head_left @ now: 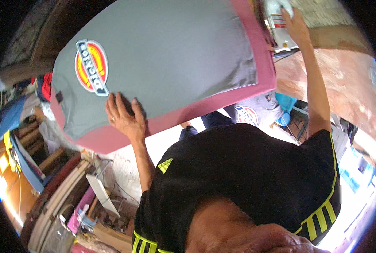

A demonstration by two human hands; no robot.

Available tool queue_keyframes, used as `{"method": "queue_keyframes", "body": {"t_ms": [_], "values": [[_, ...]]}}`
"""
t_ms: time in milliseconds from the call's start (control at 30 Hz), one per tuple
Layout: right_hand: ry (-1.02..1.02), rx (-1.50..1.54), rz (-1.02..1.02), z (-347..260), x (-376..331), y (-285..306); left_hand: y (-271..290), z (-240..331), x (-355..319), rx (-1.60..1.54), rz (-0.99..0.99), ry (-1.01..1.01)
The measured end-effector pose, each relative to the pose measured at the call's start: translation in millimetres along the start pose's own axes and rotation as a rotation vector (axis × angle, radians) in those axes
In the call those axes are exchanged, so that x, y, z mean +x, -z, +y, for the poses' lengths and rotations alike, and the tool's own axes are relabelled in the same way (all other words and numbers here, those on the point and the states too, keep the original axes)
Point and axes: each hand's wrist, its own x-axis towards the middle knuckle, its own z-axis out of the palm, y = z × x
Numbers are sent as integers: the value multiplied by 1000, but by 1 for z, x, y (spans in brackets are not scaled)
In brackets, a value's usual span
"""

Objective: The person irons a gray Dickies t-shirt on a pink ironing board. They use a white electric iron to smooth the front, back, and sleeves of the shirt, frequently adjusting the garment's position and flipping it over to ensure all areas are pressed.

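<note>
A grey T-shirt [175, 50] lies spread over an ironing board with a pink cover [261, 84]. Its round red-and-yellow printed badge [86, 75] is towards the left end, and small creases show near its right edge. My left hand [126, 120] rests flat on the near edge of the shirt just below the badge, fingers spread. At the far right end of the board my right hand [296, 27] is closed round the handle of a white iron [277, 29]. The iron's soleplate is mostly hidden from view.
Below the board's right side is another grey garment [255, 111] with a similar badge, beside a teal cloth [285, 101]. A reddish stone-like surface [339, 80] lies right of the board. Clothes [10, 111] and wooden planks [53, 202] crowd the left side.
</note>
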Motion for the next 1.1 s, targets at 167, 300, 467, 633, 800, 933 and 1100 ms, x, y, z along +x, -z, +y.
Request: {"method": "queue_keyframes", "body": {"t_ms": [167,300,467,633,800,933,1100], "values": [[458,39,220,-88,-64,39,17,-37,-7,-326,37,100],[343,329,-100,-128,-169,30,34,-83,-12,-189,173,177],[84,342,-169,-152,-227,41,40,-170,-16,145,389,241],[-63,358,-142,-120,-230,15,33,-229,-2,139,438,306],[-289,762,-206,-124,-229,2,42,-308,-2,142,448,448],[-323,876,-88,-128,-241,14,48,-245,15,483,420,431],[-239,1002,-22,-142,-238,28,40,-80,10,-300,220,-157]]}}
